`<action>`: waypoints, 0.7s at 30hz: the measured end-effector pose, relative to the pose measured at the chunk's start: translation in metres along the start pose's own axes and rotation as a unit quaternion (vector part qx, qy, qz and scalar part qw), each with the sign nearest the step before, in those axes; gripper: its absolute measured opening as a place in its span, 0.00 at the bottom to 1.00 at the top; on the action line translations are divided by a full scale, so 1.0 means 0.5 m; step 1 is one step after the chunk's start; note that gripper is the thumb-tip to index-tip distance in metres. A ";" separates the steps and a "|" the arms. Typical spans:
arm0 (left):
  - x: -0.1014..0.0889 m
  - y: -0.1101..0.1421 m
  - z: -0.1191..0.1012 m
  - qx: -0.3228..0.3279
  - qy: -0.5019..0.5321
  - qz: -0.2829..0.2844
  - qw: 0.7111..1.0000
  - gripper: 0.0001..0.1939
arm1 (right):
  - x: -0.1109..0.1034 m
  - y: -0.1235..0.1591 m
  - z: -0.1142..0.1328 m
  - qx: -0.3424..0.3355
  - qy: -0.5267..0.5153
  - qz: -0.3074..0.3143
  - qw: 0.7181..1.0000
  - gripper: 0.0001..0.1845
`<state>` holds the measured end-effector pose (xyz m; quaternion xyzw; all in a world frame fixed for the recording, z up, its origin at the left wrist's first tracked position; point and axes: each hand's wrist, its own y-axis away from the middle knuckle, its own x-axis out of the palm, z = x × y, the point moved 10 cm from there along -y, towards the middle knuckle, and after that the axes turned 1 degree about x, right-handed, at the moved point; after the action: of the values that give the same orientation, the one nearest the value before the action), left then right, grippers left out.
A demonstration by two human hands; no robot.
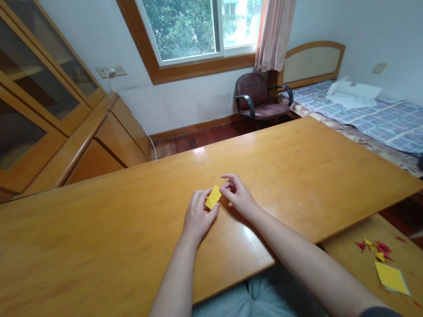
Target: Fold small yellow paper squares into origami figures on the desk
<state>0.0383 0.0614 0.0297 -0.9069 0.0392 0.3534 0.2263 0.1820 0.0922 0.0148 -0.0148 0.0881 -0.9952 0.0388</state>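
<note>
A small folded piece of yellow paper [213, 198] is held just above the wooden table [108, 237], between my two hands. My left hand [198, 215] grips its left and lower edges, the thumb below and the fingers along the upper side. At its right corner, my right hand [239, 197] pinches with thumb and index finger, the other fingers curled loosely. The paper's underside is hidden from me.
Lower right, a side surface [351, 243] carries a stack of yellow paper squares [391, 278] and several small red and yellow folded paper pieces [378, 250]. Beyond the table stand a brown armchair [260, 95], a bed [379, 112] and a glass-door cabinet [33, 111].
</note>
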 end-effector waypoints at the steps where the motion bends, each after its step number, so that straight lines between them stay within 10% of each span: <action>1: 0.000 0.000 0.000 0.001 -0.002 0.000 1.000 0.21 | 0.001 0.000 0.000 0.000 0.000 0.002 1.000 0.20; 21: -0.017 -0.002 0.035 -0.097 0.123 -0.041 0.987 0.22 | 0.030 -0.003 -0.014 -0.014 -0.056 0.071 0.996 0.26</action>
<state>0.0211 0.0692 0.0244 -0.9619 -0.0052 0.2320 0.1449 0.1669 0.0938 0.0085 -0.0648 0.1002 -0.9863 0.1139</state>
